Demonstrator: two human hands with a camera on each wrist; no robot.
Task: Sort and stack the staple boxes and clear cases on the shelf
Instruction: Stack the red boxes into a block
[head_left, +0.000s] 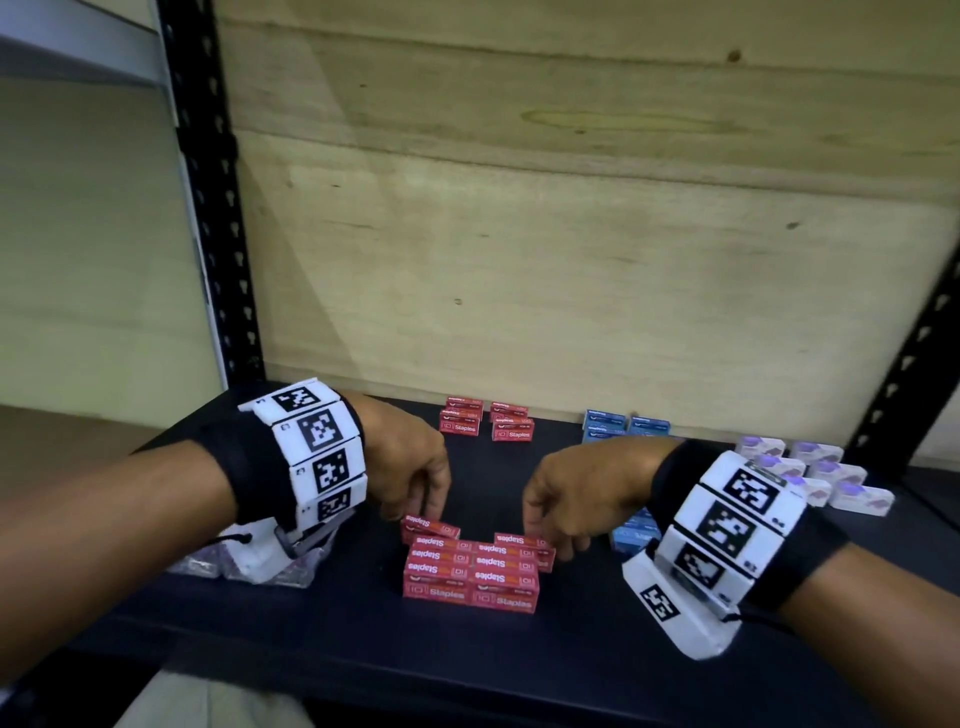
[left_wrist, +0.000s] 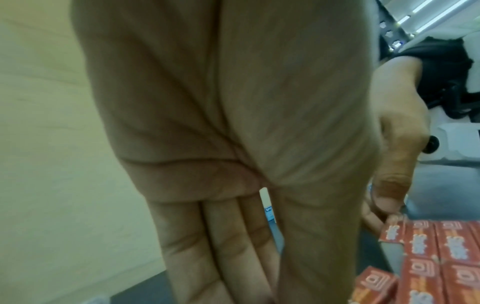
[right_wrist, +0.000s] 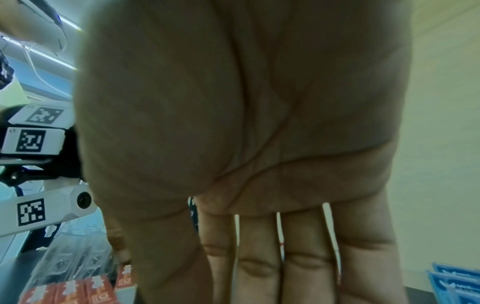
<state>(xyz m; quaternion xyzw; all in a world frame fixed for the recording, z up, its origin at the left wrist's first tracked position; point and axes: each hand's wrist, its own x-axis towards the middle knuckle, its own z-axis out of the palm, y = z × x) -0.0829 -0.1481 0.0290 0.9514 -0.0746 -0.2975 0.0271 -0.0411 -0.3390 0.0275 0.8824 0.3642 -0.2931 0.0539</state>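
Now, left hand (head_left: 410, 470): pinches a red staple box (head_left: 429, 528) atop the red stack (head_left: 470, 574), front shelf edge (head_left: 363, 670).
Right hand (head_left: 569, 501): grips another red box (head_left: 523, 541) likewise.

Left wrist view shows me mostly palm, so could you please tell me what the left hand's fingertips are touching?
Observer: The left hand reaches a tilted red box at the back left of the red stack; the grip itself is hidden.
Operator: Thank you; where are the clear cases?
Observer: The clear cases lie left of the red stack, by the left wrist.
Operator: Anything far right?
Observer: Purple boxes stand there in rows.
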